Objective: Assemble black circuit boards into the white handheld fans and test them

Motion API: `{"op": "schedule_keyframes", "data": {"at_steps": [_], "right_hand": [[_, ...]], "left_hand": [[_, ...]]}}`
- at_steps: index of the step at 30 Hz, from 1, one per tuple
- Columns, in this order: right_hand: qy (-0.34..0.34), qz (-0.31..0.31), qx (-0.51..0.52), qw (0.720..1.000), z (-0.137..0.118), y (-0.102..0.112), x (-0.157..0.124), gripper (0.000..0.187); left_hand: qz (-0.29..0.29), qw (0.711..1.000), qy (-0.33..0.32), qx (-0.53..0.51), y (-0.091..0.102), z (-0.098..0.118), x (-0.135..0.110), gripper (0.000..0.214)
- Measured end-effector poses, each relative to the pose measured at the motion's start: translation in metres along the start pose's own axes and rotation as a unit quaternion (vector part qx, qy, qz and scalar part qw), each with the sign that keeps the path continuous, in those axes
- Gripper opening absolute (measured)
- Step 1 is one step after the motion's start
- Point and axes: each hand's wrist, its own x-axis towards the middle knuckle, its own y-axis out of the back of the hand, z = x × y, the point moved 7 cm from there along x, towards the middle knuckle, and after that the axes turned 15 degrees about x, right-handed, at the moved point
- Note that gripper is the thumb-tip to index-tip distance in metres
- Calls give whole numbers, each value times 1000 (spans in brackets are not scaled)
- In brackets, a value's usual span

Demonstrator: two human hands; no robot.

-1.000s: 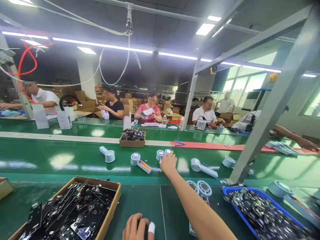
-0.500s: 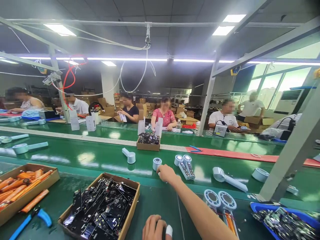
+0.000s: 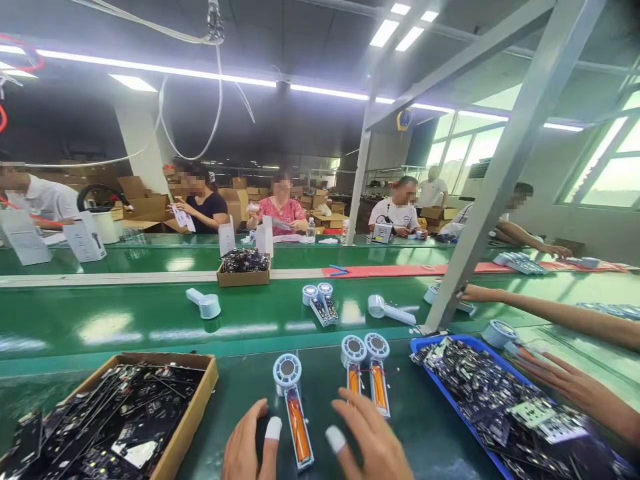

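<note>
Left hand [image 3: 247,445] and right hand [image 3: 369,443] are held open over the desk [image 3: 220,407], fingers spread, nothing gripped. A white wrap is worn on one finger of each hand.

Three handheld units are laid out at the hands, each with a round white head and a long handle shell with an orange strip seated inside. Nearest unit [image 3: 294,420] is lying between the hands, just beside the left hand's fingers; contact cannot be confirmed from this view. Other two units [image 3: 366,373] are lying side by side just past the right hand's fingertips.

Step in hand is judged to be handling of these units at the desk. A pickup from this pose would call for the fingers to be closed round a handle.

A blue tray [image 3: 450,345] heaped with circuit boards is placed to the right; a cardboard tray [image 3: 200,393] of black boards is placed to the left. More units and a small cardboard box [image 3: 243,278] of boards are carried on the green conveyor belt [image 3: 100,320] beyond. A co-worker's hand [image 3: 473,293] is reaching in from the right, beside a metal post [image 3: 480,200]. Seated workers are seen along the far line.
</note>
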Motion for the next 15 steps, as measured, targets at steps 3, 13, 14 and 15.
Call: {"op": "schedule_keyframes", "data": {"at_steps": [3,13,14,15], "right_hand": [[-60,88,-75,991,15,25,0,37],[81,92,-119,985,25,-34,-50,42],[80,108,-89,987,31,-34,-58,45],[57,129,-66,988,37,-32,-64,46]], "left_hand": [[-41,999,-14,2,-7,25,3,48],[-42,986,-145,76,-21,60,-22,49],[-59,984,-152,73,-15,58,-20,50],[-73,983,-154,69,-4,55,-14,50]]}}
